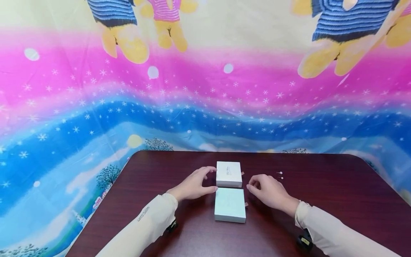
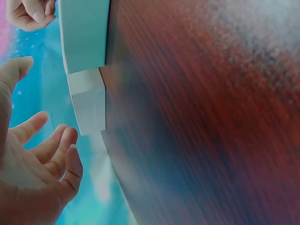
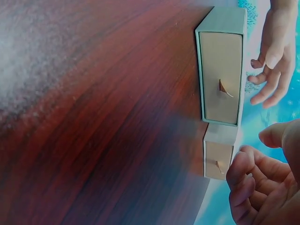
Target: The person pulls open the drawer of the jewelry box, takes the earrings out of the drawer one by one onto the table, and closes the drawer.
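Two small drawer boxes lie one behind the other on the table: a white box [image 1: 228,173] with dark lettering at the back, and a mint-green box [image 1: 229,203] in front. My left hand [image 1: 195,184] is at their left side, fingers spread and thumb apart, fingertips close to the white box; whether they touch it I cannot tell. To the right of the boxes hovers my right hand [image 1: 269,191], its fingers loosely bent and holding nothing. In the right wrist view, the green box's drawer front [image 3: 220,77] has a brown ribbon tab [image 3: 225,88]; the white box [image 3: 218,158] has one too.
Beyond my right hand lie two small earrings [image 1: 280,173] with pearl-like ends. The dark reddish wooden table [image 1: 154,167] runs back to a printed cloth backdrop [image 1: 205,89] behind its far edge.
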Tool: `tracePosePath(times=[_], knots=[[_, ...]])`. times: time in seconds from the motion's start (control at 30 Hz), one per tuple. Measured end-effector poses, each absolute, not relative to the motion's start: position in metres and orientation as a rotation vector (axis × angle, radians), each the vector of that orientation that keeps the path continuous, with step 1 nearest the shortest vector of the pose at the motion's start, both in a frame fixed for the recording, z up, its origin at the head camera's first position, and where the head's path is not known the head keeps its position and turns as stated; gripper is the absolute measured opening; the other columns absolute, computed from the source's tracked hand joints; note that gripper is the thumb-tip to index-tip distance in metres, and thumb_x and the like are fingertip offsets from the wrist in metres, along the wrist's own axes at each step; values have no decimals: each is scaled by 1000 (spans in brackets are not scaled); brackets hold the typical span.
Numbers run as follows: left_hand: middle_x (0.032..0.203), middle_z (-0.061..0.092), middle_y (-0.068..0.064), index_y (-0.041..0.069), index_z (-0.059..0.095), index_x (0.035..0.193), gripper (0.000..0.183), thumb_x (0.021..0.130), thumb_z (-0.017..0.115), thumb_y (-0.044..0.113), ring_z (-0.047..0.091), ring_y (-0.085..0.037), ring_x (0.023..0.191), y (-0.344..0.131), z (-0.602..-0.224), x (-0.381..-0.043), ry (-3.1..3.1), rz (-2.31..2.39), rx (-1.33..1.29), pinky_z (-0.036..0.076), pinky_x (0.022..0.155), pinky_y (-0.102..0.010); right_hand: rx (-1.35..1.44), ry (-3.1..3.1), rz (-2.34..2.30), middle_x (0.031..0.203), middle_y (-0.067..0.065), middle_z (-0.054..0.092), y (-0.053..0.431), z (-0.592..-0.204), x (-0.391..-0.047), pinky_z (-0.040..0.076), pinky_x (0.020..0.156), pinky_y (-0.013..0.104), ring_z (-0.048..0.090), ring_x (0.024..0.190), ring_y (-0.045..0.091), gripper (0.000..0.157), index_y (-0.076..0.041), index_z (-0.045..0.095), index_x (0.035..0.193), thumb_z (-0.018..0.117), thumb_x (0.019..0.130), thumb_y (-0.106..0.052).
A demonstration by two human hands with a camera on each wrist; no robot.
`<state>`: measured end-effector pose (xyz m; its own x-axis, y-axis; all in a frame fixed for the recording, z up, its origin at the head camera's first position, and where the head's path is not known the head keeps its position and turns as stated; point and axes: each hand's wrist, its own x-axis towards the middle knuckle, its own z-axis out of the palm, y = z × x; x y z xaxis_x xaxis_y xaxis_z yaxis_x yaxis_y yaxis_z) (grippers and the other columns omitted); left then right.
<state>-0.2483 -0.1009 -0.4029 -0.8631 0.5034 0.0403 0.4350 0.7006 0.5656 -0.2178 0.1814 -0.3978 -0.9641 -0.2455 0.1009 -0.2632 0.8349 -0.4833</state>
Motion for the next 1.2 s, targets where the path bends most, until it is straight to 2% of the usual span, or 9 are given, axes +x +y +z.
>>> tracePosePath(times=[0.67,1.0,1.2], knots=[[143,50,0,24,42,143,65,87,65,46,56,-19,116,-100,-404,-235,2768,863,830,44,100,-42,424,-2984,783,59,-10,55,181,-397,-208,38,52,25,47,52,6,6,-23,71,86,66,89,-27],[143,50,1,23,42,143,67,86,65,48,57,-20,118,-98,-405,-232,2767,822,864,44,101,-41,410,-3021,821,59,-9,57,182,-400,-205,39,52,25,49,51,7,9,-22,71,87,66,90,-28],[145,47,0,23,40,145,70,86,66,50,55,-21,120,-100,-403,-230,2741,845,848,43,102,-43,480,-3026,948,62,-4,61,187,-405,-208,43,55,25,52,50,8,12,-19,71,87,64,92,-27]])
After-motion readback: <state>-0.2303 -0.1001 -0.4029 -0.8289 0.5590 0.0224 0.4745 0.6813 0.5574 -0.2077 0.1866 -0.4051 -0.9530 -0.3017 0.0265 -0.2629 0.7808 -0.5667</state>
